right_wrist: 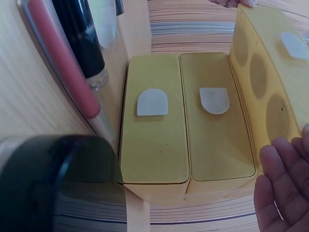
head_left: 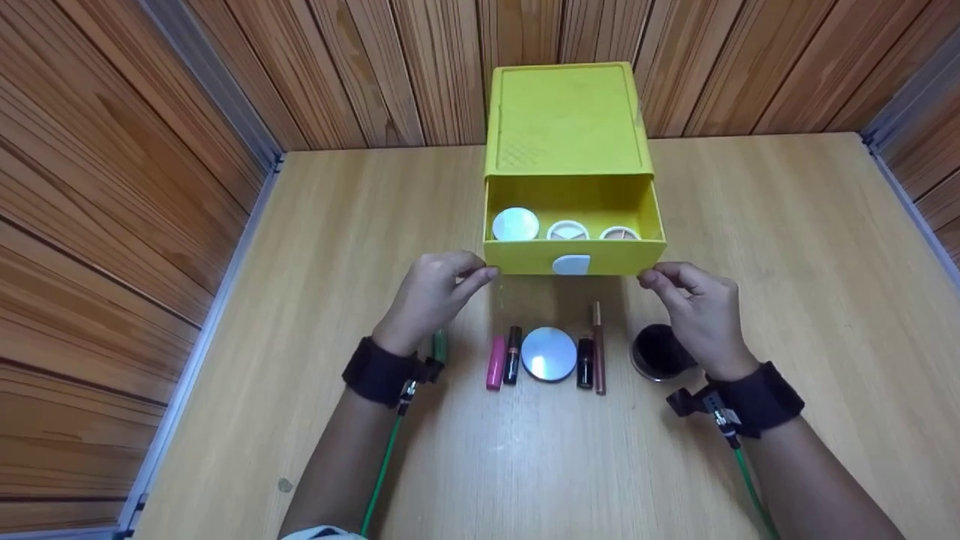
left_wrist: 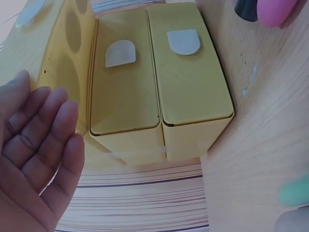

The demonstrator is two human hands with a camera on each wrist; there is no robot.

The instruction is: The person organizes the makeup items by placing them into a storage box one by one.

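A yellow drawer box stands against the back wall with its top drawer pulled out toward me. My left hand pinches the drawer's front left corner between thumb and fingers. At the front right corner, my right hand pinches it the same way. Inside lie a white round compact and two round white-rimmed pieces, one of them a divided disc. A pale tab handle marks the drawer front. Both wrist views show two closed drawers below, such as the middle drawer.
On the table before the box lie a pink tube, a black tube, a round mirror-like compact, a short black tube and a slim brownish-red tube. A dark round container sits beneath my right hand, a green tube beside my left wrist.
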